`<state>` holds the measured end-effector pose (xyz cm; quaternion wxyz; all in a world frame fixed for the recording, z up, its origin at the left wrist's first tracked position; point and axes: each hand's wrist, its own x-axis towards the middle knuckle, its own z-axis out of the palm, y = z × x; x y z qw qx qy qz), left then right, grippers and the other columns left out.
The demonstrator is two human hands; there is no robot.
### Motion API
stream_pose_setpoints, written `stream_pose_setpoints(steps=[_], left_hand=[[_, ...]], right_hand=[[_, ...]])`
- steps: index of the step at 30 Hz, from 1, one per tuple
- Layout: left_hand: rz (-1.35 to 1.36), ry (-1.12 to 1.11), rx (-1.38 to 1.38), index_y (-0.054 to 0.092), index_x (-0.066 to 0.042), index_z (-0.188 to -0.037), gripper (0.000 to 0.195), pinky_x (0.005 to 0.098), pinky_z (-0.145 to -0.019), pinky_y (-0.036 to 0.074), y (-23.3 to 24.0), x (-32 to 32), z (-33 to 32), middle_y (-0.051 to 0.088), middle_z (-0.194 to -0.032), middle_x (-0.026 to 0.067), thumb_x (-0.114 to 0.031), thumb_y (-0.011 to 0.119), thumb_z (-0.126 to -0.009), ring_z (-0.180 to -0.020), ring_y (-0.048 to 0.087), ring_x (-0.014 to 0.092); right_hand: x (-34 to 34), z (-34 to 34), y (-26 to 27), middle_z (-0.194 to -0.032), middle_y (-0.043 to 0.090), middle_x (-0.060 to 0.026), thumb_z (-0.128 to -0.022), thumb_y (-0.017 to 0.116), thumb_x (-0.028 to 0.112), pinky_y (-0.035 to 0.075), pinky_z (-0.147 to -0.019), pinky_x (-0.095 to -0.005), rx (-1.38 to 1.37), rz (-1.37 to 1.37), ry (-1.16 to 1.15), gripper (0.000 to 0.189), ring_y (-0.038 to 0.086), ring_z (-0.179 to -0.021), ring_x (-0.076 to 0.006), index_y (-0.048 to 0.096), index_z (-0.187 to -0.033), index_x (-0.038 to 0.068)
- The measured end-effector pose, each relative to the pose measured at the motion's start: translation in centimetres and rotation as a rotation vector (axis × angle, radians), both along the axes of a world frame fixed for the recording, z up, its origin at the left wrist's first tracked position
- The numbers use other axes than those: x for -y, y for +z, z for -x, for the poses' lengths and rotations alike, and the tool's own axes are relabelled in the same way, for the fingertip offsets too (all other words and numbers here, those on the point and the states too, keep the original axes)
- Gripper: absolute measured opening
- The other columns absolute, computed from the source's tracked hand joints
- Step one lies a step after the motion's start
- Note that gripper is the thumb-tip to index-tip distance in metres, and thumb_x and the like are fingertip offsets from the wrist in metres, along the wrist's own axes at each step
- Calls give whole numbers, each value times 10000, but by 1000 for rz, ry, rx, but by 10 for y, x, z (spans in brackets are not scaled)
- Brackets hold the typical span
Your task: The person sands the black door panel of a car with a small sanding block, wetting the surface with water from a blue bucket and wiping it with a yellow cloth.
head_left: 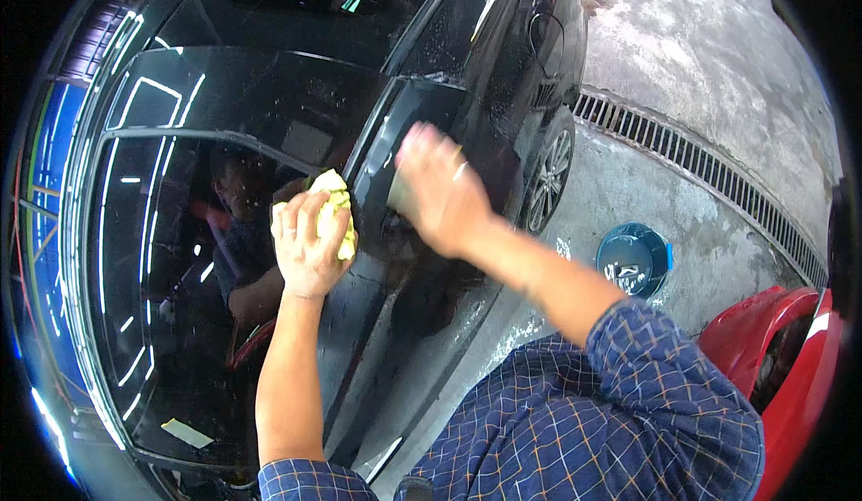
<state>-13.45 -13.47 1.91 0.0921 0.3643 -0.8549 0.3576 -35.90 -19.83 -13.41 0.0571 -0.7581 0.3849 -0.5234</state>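
Observation:
A glossy black car [202, 265] fills the left and middle of the view, wet with small drops in places. My left hand [310, 238] grips a crumpled yellow-green cloth [333, 211] at the edge of the roof glass, with a ring on one finger. To its right, my right hand [441, 191] is blurred over the car's side, near a pillar and window. Something pale lies under or beside its fingers, too blurred to name. Whether this hand holds it cannot be told.
A dark bucket [632, 260] with a blue handle part stands on the wet concrete floor [592, 184], near the car's wheel [551, 171]. A metal drain grate [700, 164] curves behind it. A red body panel or vehicle part [747, 319] is at lower right.

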Motion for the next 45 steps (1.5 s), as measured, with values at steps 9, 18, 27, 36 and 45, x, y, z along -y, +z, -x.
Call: stream_pose_setpoints(steps=[9,18,27,36,45], left_hand=[[94,-40,-79,768,-199,-1029,401,566,-997,481,0,-1,-10,671,-1322,93,-176,871,-641,-1239,606,376],[130,-66,-114,757,-149,-1059,475,572,-1009,493,-4,0,-7,654,-1368,145,-129,859,-595,-1210,616,411],[148,-15,-108,759,-179,-1066,413,583,-1023,485,0,-5,-9,670,-1351,114,-158,842,-662,-1263,604,385],[138,-29,-136,766,-184,-1083,469,575,-1026,480,3,-5,-12,662,-1369,112,-141,863,-626,-1263,601,390],[201,-55,-179,770,-169,-1120,522,563,-1029,484,0,-3,-17,642,-1395,134,-103,848,-607,-1260,605,410]], right_hand=[[73,70,38,-1602,538,-263,-1013,657,66,440,-1256,-500,132,121,-61,547,531,-1481,-433,555,-1544,-16],[-70,-58,12,-1576,572,-304,-1012,501,165,319,-1331,-528,-125,156,251,544,491,-1540,-426,600,-1474,-106],[-25,-53,25,-1593,537,-333,-1001,544,179,309,-1326,-553,-42,157,-8,576,478,-1530,-461,556,-1481,-140],[41,-16,45,-1591,522,-344,-994,636,195,323,-1323,-552,-42,120,-123,624,464,-1529,-486,523,-1517,-126],[68,30,59,-1611,515,-293,-1110,527,296,333,-1321,-500,33,-251,39,557,455,-1540,-445,522,-1538,-62]])
